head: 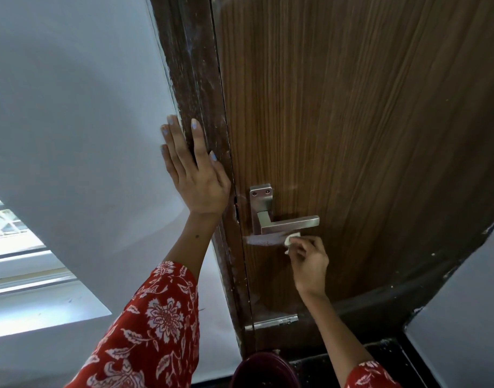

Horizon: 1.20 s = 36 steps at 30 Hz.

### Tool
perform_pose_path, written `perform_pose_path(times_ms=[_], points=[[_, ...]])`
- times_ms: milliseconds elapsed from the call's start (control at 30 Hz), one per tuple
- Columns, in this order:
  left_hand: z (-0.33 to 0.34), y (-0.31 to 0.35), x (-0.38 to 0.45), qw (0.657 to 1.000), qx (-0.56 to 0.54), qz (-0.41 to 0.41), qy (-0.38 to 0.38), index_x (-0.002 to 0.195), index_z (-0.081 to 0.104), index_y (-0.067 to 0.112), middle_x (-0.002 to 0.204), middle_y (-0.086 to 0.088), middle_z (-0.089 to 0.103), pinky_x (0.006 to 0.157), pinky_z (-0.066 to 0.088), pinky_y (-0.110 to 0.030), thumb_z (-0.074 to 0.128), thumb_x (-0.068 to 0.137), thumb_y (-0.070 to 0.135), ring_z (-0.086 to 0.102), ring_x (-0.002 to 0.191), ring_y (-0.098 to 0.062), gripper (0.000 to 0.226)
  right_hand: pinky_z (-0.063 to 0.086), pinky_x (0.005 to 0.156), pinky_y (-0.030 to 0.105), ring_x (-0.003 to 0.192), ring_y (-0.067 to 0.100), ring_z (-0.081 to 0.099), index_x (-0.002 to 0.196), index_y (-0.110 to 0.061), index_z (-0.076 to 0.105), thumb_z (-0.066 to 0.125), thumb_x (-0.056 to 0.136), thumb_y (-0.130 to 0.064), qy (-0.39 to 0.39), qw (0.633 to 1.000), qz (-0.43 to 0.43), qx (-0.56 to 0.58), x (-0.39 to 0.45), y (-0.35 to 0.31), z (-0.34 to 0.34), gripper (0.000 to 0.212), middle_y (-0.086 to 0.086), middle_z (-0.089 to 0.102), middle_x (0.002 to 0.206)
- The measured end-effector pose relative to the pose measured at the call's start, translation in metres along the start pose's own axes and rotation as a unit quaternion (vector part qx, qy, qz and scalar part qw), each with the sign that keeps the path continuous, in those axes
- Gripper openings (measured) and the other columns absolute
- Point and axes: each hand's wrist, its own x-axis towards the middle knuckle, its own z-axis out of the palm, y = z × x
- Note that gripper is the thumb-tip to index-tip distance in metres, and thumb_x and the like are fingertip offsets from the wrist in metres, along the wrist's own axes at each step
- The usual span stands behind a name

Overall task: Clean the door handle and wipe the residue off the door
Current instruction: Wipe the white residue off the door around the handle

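Note:
A brown wood-grain door point(352, 121) carries a square steel lever handle point(289, 224) on a steel plate. Just under the lever a whitish smear of residue point(264, 241) streaks the door. My right hand point(308, 264) pinches a small white cloth point(292, 238) and presses it against the door at the right end of that smear, directly below the lever. My left hand point(192, 175) lies flat with fingers spread on the dark, dusty door frame point(192, 79) and the edge of the white wall, above and left of the handle.
White wall point(72, 107) fills the left, with a window point(13, 247) low on the left. A metal strip point(271, 322) sits at the door's lower edge. A dark maroon round container point(265, 371) stands below by the dark floor. Another wall edge point(464, 317) is at right.

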Motion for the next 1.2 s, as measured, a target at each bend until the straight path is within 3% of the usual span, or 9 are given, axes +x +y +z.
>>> perform_pose_path(times_ms=[133, 367, 467, 633, 700, 800, 933, 1067, 1200], points=[[-0.003, 0.0, -0.001, 1.0, -0.012, 0.004, -0.009, 0.143, 0.031, 0.007, 0.144, -0.03, 0.04, 0.119, 0.017, -0.044, 0.036, 0.097, 0.015, 0.029, 0.138, -0.041, 0.047, 0.047, 0.077, 0.017, 0.093, 0.02, 0.062, 0.095, -0.002, 0.067, 0.067, 0.079, 0.003, 0.051, 0.997, 0.049, 0.012, 0.004, -0.004, -0.003, 0.017, 0.013, 0.058, 0.11], [-0.002, 0.0, -0.002, 1.0, -0.026, 0.006, -0.011, 0.143, 0.031, 0.007, 0.144, -0.029, 0.038, 0.12, 0.015, -0.043, 0.039, 0.096, 0.014, 0.026, 0.139, -0.04, 0.049, 0.047, 0.072, 0.01, 0.091, 0.017, 0.062, 0.092, -0.002, 0.068, 0.069, 0.076, 0.004, 0.038, 0.997, 0.056, 0.024, 0.011, -0.007, -0.009, 0.017, 0.01, 0.059, 0.106], [-0.002, -0.002, -0.003, 0.999, -0.034, 0.008, -0.01, 0.143, 0.032, 0.007, 0.143, -0.029, 0.038, 0.12, 0.014, -0.043, 0.039, 0.096, 0.015, 0.026, 0.139, -0.04, 0.049, 0.048, 0.071, 0.011, 0.093, 0.019, 0.062, 0.094, -0.002, 0.067, 0.067, 0.077, 0.005, 0.102, 0.989, 0.091, 0.053, 0.012, -0.008, -0.009, 0.019, 0.011, 0.059, 0.107], [-0.004, -0.003, -0.002, 0.999, -0.043, 0.02, -0.015, 0.142, 0.032, 0.005, 0.142, -0.031, 0.039, 0.12, 0.014, -0.043, 0.039, 0.095, 0.014, 0.028, 0.137, -0.042, 0.048, 0.049, 0.073, 0.014, 0.089, 0.014, 0.062, 0.093, -0.004, 0.069, 0.068, 0.076, 0.006, 0.056, 0.996, 0.053, 0.034, 0.006, -0.017, 0.0, 0.019, 0.007, 0.06, 0.104], [-0.004, -0.003, -0.002, 0.999, -0.043, 0.018, -0.018, 0.141, 0.033, 0.005, 0.141, -0.032, 0.041, 0.12, 0.014, -0.044, 0.041, 0.095, 0.013, 0.03, 0.136, -0.043, 0.048, 0.047, 0.07, 0.011, 0.088, 0.014, 0.062, 0.091, -0.005, 0.069, 0.068, 0.077, 0.004, 0.071, 0.995, 0.071, 0.028, 0.007, -0.016, -0.001, 0.017, 0.008, 0.061, 0.103], [-0.004, -0.003, -0.002, 0.999, -0.039, 0.016, -0.015, 0.14, 0.035, 0.005, 0.14, -0.032, 0.042, 0.119, 0.014, -0.043, 0.044, 0.093, 0.012, 0.031, 0.135, -0.043, 0.049, 0.051, 0.078, 0.021, 0.092, 0.017, 0.062, 0.097, -0.003, 0.068, 0.066, 0.079, 0.004, 0.106, 0.992, 0.061, 0.031, 0.006, -0.02, 0.002, 0.02, 0.01, 0.061, 0.106], [-0.004, -0.003, -0.002, 0.999, -0.042, 0.017, -0.013, 0.14, 0.034, 0.005, 0.14, -0.032, 0.043, 0.12, 0.014, -0.043, 0.042, 0.094, 0.013, 0.03, 0.136, -0.042, 0.047, 0.049, 0.079, 0.016, 0.092, 0.013, 0.061, 0.096, -0.004, 0.068, 0.067, 0.078, 0.003, 0.052, 0.998, 0.025, 0.003, 0.003, -0.02, 0.004, 0.02, 0.007, 0.059, 0.108], [-0.004, -0.002, -0.001, 0.999, -0.037, 0.008, -0.008, 0.14, 0.035, 0.007, 0.139, -0.031, 0.044, 0.119, 0.015, -0.042, 0.043, 0.094, 0.014, 0.034, 0.135, -0.042, 0.048, 0.05, 0.082, 0.024, 0.097, 0.018, 0.061, 0.1, -0.001, 0.066, 0.064, 0.08, 0.003, 0.109, 0.992, 0.055, 0.023, 0.006, -0.023, 0.002, 0.02, 0.011, 0.058, 0.111], [-0.003, -0.001, -0.001, 0.999, -0.031, 0.01, -0.013, 0.14, 0.035, 0.006, 0.14, -0.03, 0.044, 0.119, 0.016, -0.043, 0.042, 0.094, 0.013, 0.035, 0.135, -0.043, 0.047, 0.051, 0.083, 0.025, 0.096, 0.013, 0.059, 0.096, -0.002, 0.068, 0.067, 0.078, 0.003, 0.049, 0.997, -0.06, -0.02, 0.0, -0.027, 0.007, 0.018, 0.011, 0.06, 0.108]])
